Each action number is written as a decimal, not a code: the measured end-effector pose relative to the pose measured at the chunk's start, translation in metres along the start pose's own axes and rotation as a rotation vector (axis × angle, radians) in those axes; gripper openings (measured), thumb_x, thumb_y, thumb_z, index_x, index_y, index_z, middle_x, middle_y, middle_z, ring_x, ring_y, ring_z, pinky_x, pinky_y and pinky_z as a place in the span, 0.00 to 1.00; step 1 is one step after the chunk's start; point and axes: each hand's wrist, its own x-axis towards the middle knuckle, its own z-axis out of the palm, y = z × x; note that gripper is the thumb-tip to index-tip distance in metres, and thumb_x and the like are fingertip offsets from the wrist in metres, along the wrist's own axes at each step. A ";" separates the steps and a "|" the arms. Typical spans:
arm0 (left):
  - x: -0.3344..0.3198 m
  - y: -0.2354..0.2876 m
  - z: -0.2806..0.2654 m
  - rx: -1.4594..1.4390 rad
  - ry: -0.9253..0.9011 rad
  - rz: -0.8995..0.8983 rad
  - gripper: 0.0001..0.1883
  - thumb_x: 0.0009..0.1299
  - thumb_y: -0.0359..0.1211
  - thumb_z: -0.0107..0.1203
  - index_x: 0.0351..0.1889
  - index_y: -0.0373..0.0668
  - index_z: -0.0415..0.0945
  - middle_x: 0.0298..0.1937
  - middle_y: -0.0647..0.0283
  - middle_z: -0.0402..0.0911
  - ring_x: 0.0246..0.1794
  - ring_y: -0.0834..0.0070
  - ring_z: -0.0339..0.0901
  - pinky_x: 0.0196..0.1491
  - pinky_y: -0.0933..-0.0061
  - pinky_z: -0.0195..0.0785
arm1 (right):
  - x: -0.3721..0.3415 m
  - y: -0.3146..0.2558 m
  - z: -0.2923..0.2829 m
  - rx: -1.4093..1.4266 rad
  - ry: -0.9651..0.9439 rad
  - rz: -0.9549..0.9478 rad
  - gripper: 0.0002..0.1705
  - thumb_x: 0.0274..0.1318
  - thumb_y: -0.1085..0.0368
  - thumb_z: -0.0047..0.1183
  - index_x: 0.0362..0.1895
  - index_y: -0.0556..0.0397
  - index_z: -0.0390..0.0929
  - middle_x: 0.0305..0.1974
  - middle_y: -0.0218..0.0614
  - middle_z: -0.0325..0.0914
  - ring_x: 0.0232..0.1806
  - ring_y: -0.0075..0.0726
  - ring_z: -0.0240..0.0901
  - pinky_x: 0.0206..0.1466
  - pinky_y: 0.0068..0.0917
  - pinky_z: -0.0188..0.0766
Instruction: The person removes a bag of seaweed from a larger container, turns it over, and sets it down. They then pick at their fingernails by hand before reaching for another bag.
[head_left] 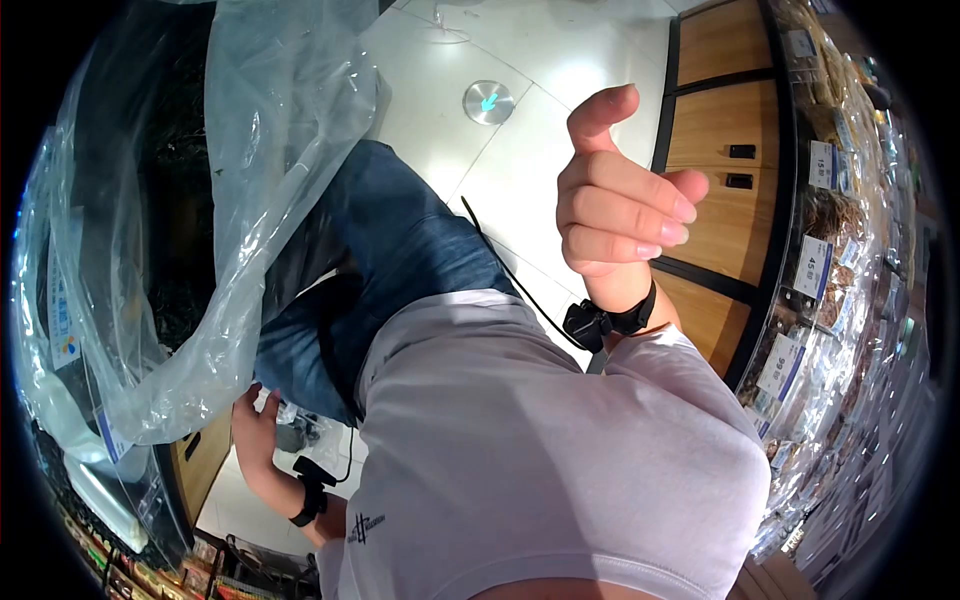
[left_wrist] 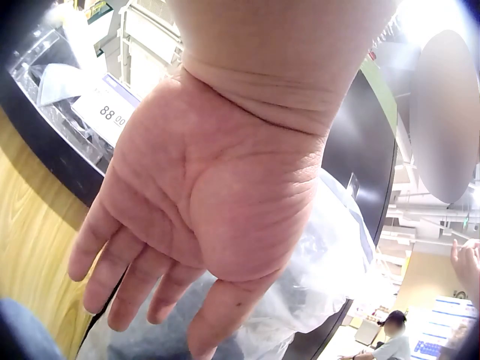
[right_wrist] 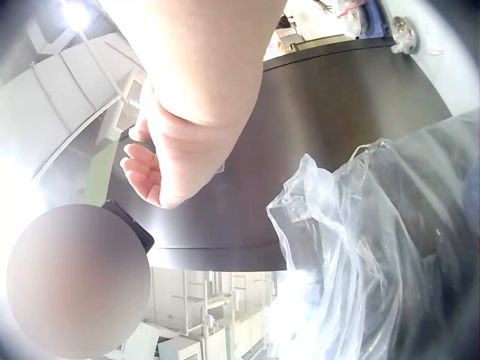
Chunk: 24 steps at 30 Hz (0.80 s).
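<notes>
My left hand [head_left: 257, 432] is low on the left, its fingertips close to the lower edge of a clear plastic sheet or bag [head_left: 200, 400]; whether they touch cannot be told. The left wrist view shows that palm [left_wrist: 210, 180] bare, fingers loosely extended, with crumpled plastic [left_wrist: 315, 262] behind. Raised at the upper right, my right hand [head_left: 622, 205] holds nothing, one finger standing away and the others loosely bent. The same hand [right_wrist: 154, 169] is partly hidden by its forearm in the right wrist view, apart from the clear plastic [right_wrist: 352, 247].
Wooden cabinets [head_left: 720, 210] and shelves of packaged goods with price labels [head_left: 812, 268] line the right side. A round floor marker [head_left: 488, 102] lies on the tiles. Another price label [left_wrist: 105, 111] stands by the left hand. A seated person [left_wrist: 390, 341] is in the background.
</notes>
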 end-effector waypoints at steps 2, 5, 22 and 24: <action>0.004 -0.006 -0.003 0.034 0.038 0.082 0.25 0.64 0.33 0.60 0.58 0.33 0.69 0.53 0.46 0.77 0.56 0.54 0.74 0.57 0.62 0.64 | 0.005 0.003 -0.010 -0.067 -0.105 0.025 0.43 0.54 0.57 0.62 0.70 0.39 0.52 0.28 0.23 0.73 0.34 0.26 0.70 0.40 0.25 0.66; -0.004 0.008 -0.012 0.009 0.198 0.156 0.19 0.63 0.30 0.59 0.51 0.32 0.74 0.49 0.47 0.79 0.54 0.52 0.74 0.57 0.63 0.63 | -0.001 0.003 -0.013 -0.093 0.008 0.018 0.37 0.52 0.73 0.61 0.65 0.39 0.60 0.25 0.24 0.68 0.31 0.25 0.69 0.36 0.26 0.66; -0.061 -0.028 -0.064 -1.804 0.348 1.030 0.17 0.62 0.30 0.45 0.50 0.42 0.66 0.36 0.64 0.67 0.37 0.71 0.64 0.39 0.69 0.56 | 0.034 0.053 -0.145 -0.058 0.238 0.273 0.20 0.54 0.78 0.53 0.51 0.49 0.71 0.28 0.31 0.74 0.29 0.29 0.69 0.35 0.26 0.66; -0.070 -0.024 -0.064 -1.844 0.413 1.018 0.16 0.61 0.29 0.45 0.48 0.42 0.66 0.35 0.65 0.65 0.35 0.73 0.62 0.37 0.72 0.56 | 0.043 0.059 -0.148 -0.050 0.241 0.308 0.20 0.53 0.77 0.53 0.51 0.50 0.71 0.28 0.32 0.74 0.29 0.30 0.69 0.35 0.26 0.66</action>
